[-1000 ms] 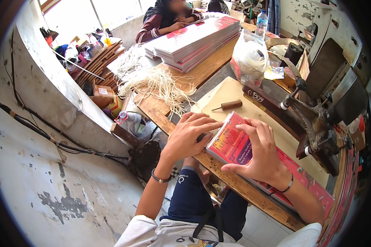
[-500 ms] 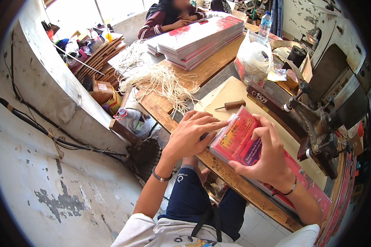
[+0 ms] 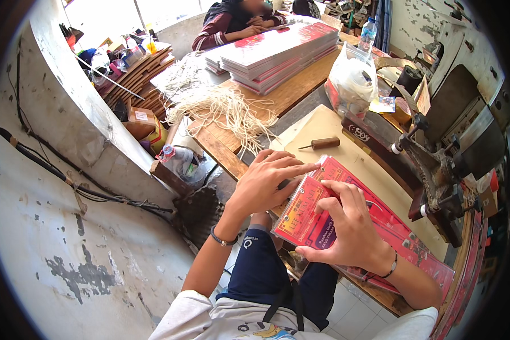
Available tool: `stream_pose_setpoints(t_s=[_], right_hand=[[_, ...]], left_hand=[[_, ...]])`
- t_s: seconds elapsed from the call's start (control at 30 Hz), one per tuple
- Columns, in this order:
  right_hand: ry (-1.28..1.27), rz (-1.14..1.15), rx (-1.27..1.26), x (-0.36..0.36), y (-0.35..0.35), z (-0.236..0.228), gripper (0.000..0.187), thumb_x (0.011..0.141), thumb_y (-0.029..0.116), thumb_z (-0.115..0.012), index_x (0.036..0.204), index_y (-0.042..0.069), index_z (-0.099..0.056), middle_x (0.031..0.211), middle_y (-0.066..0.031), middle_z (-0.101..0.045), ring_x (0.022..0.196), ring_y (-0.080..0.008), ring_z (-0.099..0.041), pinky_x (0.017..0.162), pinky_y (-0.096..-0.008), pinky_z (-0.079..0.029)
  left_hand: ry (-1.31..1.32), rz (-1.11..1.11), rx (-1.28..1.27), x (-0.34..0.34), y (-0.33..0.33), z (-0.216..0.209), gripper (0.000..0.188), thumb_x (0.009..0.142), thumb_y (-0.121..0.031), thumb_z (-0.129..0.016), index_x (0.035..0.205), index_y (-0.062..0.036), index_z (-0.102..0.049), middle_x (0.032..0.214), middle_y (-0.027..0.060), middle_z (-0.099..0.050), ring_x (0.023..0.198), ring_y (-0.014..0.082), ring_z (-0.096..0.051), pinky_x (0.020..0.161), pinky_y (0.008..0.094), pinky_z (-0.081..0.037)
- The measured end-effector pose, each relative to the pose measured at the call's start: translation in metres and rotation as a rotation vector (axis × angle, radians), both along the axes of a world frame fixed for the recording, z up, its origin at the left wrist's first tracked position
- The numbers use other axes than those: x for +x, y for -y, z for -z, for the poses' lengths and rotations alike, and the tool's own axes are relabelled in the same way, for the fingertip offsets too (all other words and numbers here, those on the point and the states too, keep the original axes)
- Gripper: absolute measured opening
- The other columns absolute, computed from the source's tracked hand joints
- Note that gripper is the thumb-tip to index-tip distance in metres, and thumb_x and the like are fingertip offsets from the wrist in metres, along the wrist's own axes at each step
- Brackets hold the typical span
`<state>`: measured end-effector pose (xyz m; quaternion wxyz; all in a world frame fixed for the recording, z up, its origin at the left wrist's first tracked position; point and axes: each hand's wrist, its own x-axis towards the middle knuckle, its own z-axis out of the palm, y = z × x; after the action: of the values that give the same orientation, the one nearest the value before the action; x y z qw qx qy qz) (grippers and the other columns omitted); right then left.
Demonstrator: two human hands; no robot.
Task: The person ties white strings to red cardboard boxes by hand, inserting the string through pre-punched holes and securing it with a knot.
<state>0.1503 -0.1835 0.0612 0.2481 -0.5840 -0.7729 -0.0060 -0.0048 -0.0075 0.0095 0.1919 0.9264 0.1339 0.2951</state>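
A long red printed panel (image 3: 294, 220) with small metal eyelets at its end lies slanted over another red printed panel (image 3: 335, 170). My right hand (image 3: 354, 232) grips the upper panel across its width, thumb at the near edge and fingers at the far edge. My left hand (image 3: 269, 178) has its fingers stretched out, the index fingertip touching the corner of the lower panel. Its thumb lies by the panels' left end. Just beyond them, a wooden-handled awl (image 3: 325, 143) rests on a tan sheet (image 3: 306, 126).
A pile of cream cords (image 3: 232, 116) and a tall stack of printed panels (image 3: 272, 62) occupy the wooden table (image 3: 215, 147). A plastic bag (image 3: 351, 79) stands behind the awl. A metal press-like machine (image 3: 436, 164) is at right. Across the table sits another person (image 3: 226, 25).
My right hand has moved the upper panel toward me and to the left, exposing more of the panel beneath. The left hand has barely moved.
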Motion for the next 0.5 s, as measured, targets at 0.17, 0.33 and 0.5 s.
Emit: stream_pose_setpoints(t_s=[0.17, 0.33, 0.5], right_hand=[[-0.018, 0.011, -0.014, 0.0001, 0.0001, 0.0010, 0.072, 0.071, 0.058, -0.080, 0.111, 0.004, -0.055, 0.128, -0.0260, -0.047, 0.117, -0.0415, -0.045, 0.100, -0.0541, -0.035], [0.004, 0.006, -0.015, 0.0007, 0.0007, 0.0002, 0.074, 0.073, 0.062, -0.078, 0.114, 0.004, -0.057, 0.128, -0.0256, -0.046, 0.116, -0.0406, -0.044, 0.101, -0.0532, -0.034], [0.012, 0.013, -0.012, 0.0028, 0.0021, 0.0014, 0.074, 0.074, 0.064, -0.076, 0.113, 0.004, -0.058, 0.128, -0.0246, -0.046, 0.117, -0.0396, -0.043, 0.101, -0.0522, -0.034]], left_hand=[[0.100, -0.101, -0.058, 0.0021, 0.0009, 0.0078, 0.039, 0.088, -0.003, -0.062, 0.125, -0.0140, -0.069, 0.110, 0.0105, -0.070, 0.107, 0.0283, -0.064, 0.097, 0.0416, -0.047], [0.185, -0.181, -0.300, 0.0030, 0.0005, 0.0046, 0.024, 0.091, 0.001, -0.062, 0.112, -0.0046, -0.072, 0.103, 0.0113, -0.071, 0.089, 0.0265, -0.070, 0.079, 0.0345, -0.054], [0.213, -0.197, -0.259, 0.0052, 0.0008, 0.0089, 0.021, 0.090, -0.003, -0.066, 0.110, -0.0053, -0.074, 0.101, 0.0107, -0.070, 0.087, 0.0250, -0.069, 0.078, 0.0342, -0.053]])
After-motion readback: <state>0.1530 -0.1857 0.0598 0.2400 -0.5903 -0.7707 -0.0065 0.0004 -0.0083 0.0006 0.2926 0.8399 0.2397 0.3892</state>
